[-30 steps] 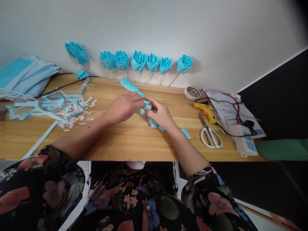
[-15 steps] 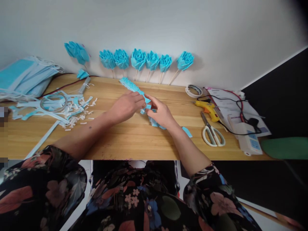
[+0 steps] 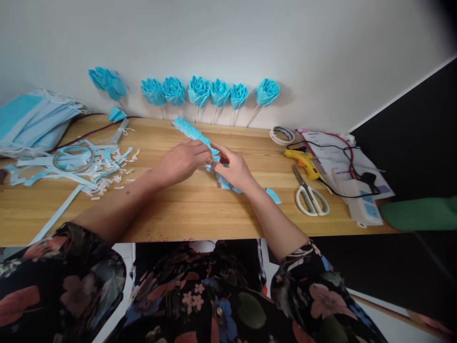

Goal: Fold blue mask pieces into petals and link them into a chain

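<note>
A long strip of small blue petal pieces (image 3: pixel 189 130) lies across the middle of the wooden table (image 3: pixel 185 209), running from the back towards me. My left hand (image 3: pixel 183 161) and my right hand (image 3: pixel 233 169) meet over the strip's near end, fingertips pinched together on a blue piece (image 3: pixel 215 157). More blue pieces (image 3: pixel 224 183) lie under my right hand, and one loose blue piece (image 3: pixel 273 195) sits by my right wrist. Several finished blue fabric roses (image 3: pixel 199 91) on sticks lean against the wall behind.
Blue offcuts, white scraps and a tape ring (image 3: pixel 73 158) litter the left of the table, beside a stack of blue face masks (image 3: pixel 30 119). On the right lie white scissors (image 3: pixel 310 194), a yellow glue gun (image 3: pixel 303 161), a tape roll (image 3: pixel 282 135), papers and a power strip (image 3: pixel 359 200).
Both hands stay pinched at the strip's near end with only slight finger shifts. The view has drifted a little, so everything sits slightly further left.
</note>
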`<action>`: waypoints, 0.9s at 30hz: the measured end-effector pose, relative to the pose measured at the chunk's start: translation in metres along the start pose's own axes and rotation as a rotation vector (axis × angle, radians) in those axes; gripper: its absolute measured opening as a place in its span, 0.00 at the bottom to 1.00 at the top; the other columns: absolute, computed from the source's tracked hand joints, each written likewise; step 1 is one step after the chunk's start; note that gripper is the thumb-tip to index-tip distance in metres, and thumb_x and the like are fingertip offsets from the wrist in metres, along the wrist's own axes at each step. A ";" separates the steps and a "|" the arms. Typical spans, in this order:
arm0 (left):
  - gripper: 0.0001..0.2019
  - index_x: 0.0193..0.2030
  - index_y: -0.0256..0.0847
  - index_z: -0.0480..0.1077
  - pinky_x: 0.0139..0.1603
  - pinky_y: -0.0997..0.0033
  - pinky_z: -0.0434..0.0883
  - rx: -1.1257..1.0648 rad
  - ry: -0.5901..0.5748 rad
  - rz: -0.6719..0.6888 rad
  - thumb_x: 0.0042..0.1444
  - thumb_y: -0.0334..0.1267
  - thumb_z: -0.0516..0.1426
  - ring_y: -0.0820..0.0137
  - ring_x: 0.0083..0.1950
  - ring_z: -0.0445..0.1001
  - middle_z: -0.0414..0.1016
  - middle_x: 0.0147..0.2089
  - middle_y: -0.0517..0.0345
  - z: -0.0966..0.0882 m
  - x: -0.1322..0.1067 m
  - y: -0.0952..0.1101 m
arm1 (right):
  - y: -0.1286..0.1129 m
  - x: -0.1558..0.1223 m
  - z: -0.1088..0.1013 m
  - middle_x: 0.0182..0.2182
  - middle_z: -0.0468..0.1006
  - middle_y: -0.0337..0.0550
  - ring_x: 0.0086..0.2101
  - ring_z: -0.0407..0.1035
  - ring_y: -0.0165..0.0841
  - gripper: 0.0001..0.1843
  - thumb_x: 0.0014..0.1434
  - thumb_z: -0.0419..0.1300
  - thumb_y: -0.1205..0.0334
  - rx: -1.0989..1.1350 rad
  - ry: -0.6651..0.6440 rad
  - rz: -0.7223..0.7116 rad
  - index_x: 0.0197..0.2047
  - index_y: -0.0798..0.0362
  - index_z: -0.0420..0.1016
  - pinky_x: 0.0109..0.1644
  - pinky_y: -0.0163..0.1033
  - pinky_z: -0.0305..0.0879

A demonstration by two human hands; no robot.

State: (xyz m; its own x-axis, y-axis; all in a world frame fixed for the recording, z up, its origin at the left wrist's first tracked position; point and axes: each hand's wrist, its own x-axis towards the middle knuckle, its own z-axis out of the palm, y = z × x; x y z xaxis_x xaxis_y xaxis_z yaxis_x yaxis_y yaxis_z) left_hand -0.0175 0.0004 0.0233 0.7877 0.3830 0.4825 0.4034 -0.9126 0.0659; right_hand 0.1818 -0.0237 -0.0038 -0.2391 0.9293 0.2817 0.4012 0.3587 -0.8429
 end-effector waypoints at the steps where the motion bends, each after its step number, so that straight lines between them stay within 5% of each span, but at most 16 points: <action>1: 0.16 0.38 0.40 0.73 0.47 0.62 0.66 -0.046 0.008 -0.021 0.70 0.39 0.46 0.63 0.45 0.73 0.77 0.40 0.51 0.001 0.000 0.000 | -0.001 0.000 0.000 0.37 0.80 0.41 0.34 0.71 0.33 0.29 0.54 0.60 0.67 0.000 -0.004 0.000 0.61 0.50 0.72 0.46 0.44 0.71; 6: 0.06 0.42 0.41 0.72 0.43 0.68 0.69 -0.389 0.075 -0.331 0.62 0.37 0.56 0.67 0.40 0.76 0.78 0.38 0.55 0.011 -0.003 0.007 | -0.003 -0.002 -0.001 0.37 0.80 0.41 0.34 0.71 0.33 0.29 0.54 0.60 0.65 0.006 -0.004 -0.002 0.61 0.50 0.71 0.45 0.43 0.70; 8: 0.09 0.47 0.40 0.70 0.39 0.71 0.69 -0.577 0.110 -0.441 0.60 0.37 0.58 0.69 0.37 0.76 0.78 0.37 0.56 0.015 -0.002 0.009 | -0.002 -0.002 -0.002 0.39 0.80 0.42 0.35 0.72 0.33 0.29 0.55 0.60 0.64 0.025 -0.009 -0.003 0.61 0.51 0.71 0.45 0.43 0.70; 14: 0.18 0.53 0.37 0.67 0.34 0.73 0.68 -0.888 0.172 -0.546 0.58 0.39 0.61 0.73 0.30 0.72 0.73 0.29 0.61 0.019 0.001 0.010 | -0.002 -0.001 -0.003 0.36 0.79 0.40 0.34 0.71 0.32 0.27 0.58 0.59 0.62 0.130 -0.055 0.016 0.61 0.49 0.70 0.43 0.41 0.70; 19: 0.22 0.55 0.38 0.67 0.37 0.71 0.69 -1.070 0.223 -0.659 0.57 0.45 0.62 0.71 0.33 0.73 0.74 0.32 0.59 0.018 0.002 0.012 | 0.000 0.000 -0.004 0.36 0.79 0.39 0.35 0.71 0.32 0.28 0.57 0.61 0.60 0.185 -0.033 0.040 0.62 0.47 0.70 0.43 0.42 0.70; 27: 0.18 0.30 0.37 0.72 0.38 0.70 0.65 -1.064 0.120 -0.826 0.50 0.52 0.64 0.73 0.32 0.68 0.72 0.29 0.60 0.020 0.000 0.013 | -0.004 0.001 -0.006 0.44 0.80 0.42 0.44 0.73 0.35 0.27 0.57 0.60 0.58 0.299 0.046 0.092 0.61 0.48 0.70 0.49 0.43 0.71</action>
State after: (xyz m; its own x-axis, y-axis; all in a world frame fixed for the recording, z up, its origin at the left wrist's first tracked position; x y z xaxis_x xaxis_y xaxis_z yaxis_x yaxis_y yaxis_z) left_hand -0.0030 -0.0089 0.0070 0.4253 0.9041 0.0423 0.1390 -0.1114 0.9840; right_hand 0.1853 -0.0241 0.0025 -0.1710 0.9619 0.2131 0.1395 0.2377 -0.9613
